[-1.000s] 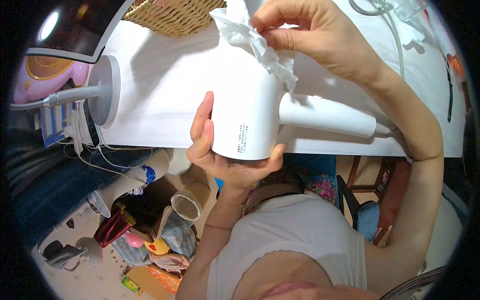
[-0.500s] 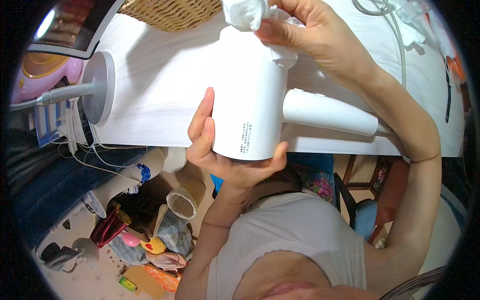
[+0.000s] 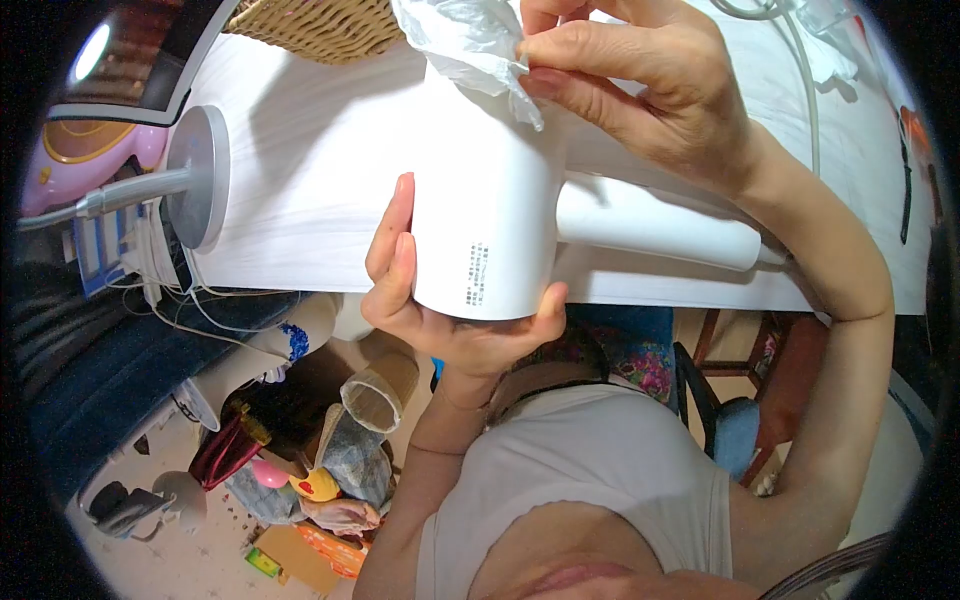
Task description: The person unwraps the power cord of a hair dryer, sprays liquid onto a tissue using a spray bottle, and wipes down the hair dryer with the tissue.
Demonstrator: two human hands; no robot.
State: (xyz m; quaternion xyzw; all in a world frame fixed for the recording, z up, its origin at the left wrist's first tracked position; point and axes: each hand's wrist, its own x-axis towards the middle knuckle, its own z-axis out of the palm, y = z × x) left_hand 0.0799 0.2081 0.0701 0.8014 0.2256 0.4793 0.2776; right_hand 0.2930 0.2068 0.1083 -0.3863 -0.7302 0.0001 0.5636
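A white hair dryer [image 3: 490, 200] is held up over the front edge of the table, its handle [image 3: 655, 225] pointing right and small dark print near the lower end of its barrel. My left hand [image 3: 460, 325] cups that lower end from beneath, fingers on the left side and thumb on the right. A crumpled white tissue [image 3: 460, 45] hangs over the barrel's top end. The thumb and fingers of my right hand [image 3: 640, 85] pinch the tissue's right edge. The top end of the barrel is hidden behind the tissue.
The table carries a white cloth [image 3: 330, 220], a wicker basket [image 3: 315, 25], and a round grey stand base [image 3: 200, 178] at left, near a screen [image 3: 130, 60]. A grey cable [image 3: 805, 110] runs at right. Below are a bin [image 3: 375, 400], bags and a chair [image 3: 730, 435].
The tissue, bunched up before, is now spread more openly over the dryer's top. My right hand has shifted right, and the dryer has moved slightly left with my left hand.
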